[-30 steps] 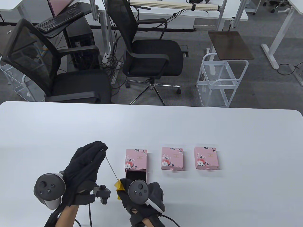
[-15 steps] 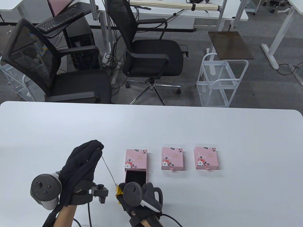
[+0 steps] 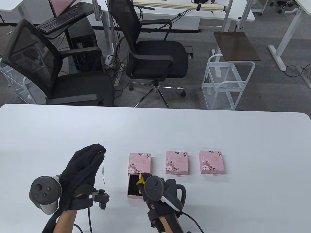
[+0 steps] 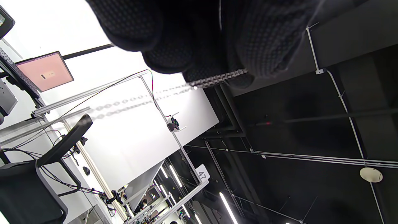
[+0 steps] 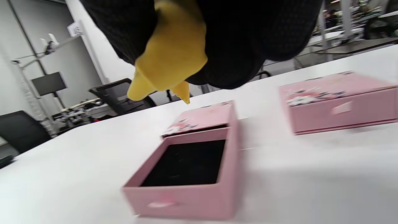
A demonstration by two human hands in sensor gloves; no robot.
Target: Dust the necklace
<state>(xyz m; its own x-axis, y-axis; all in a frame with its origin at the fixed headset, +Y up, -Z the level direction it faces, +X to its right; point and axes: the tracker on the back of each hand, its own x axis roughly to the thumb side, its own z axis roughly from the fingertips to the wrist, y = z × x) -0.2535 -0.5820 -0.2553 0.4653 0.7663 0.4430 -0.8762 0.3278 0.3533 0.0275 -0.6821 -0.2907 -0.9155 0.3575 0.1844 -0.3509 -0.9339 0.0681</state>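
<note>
My left hand [image 3: 83, 167] pinches a thin silver necklace [image 3: 103, 171] at its fingertips; the chain hangs straight down above the table. In the left wrist view the chain [image 4: 217, 79] runs between the gloved fingers [image 4: 248, 37]. My right hand [image 3: 155, 191] holds a yellow cloth [image 3: 140, 180] over the open drawer [image 3: 136, 185] of a pink floral box [image 3: 139, 163]. In the right wrist view the cloth [image 5: 169, 53] sticks out of the fingers above the drawer's empty black lining [image 5: 188, 163]. The right hand is apart from the necklace.
Two more pink floral boxes [image 3: 176, 162] [image 3: 211, 162] lie shut in a row to the right of the open one. The white table [image 3: 218, 136] stretches far and right. Office chairs [image 3: 155, 55] and a white wire cart [image 3: 224, 82] stand beyond the far edge.
My right hand with the yellow cloth left the chain's lower end and moved right and forward over the open drawer. The chain, held taut before, now hangs straight down from my left hand.
</note>
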